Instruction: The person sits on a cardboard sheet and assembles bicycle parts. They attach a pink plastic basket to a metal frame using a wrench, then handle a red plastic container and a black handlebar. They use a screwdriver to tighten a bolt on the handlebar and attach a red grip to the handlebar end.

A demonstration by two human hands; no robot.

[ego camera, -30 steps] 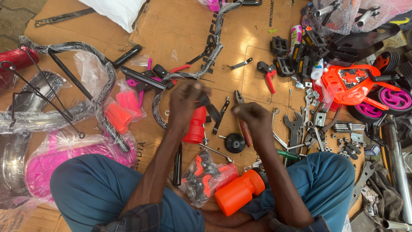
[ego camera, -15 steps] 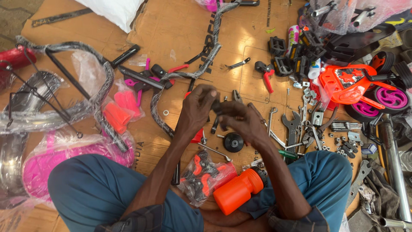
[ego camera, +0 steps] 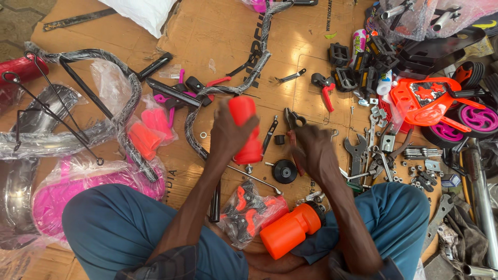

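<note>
Left hand (ego camera: 228,136) now apart from right, fingers clenched round orange grip (ego camera: 245,129), lifted upright over mid-cardboard (ego camera: 218,31). Right hand (ego camera: 314,153) has dropped onto pliers (ego camera: 293,136), fingers curled; hold unclear.

Flattened cardboard (ego camera: 218,31) is carrying a wrapped handlebar (ego camera: 259,57), pedals (ego camera: 340,53), spanners (ego camera: 358,150), scattered nuts (ego camera: 415,173), an orange bottle (ego camera: 290,229) and what may be pliers (ego camera: 293,122).

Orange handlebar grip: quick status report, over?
Left hand wrapped around orange handlebar grip, held upright. Right hand on red-handled pliers. Black round cap lies between them on cardboard.
</note>
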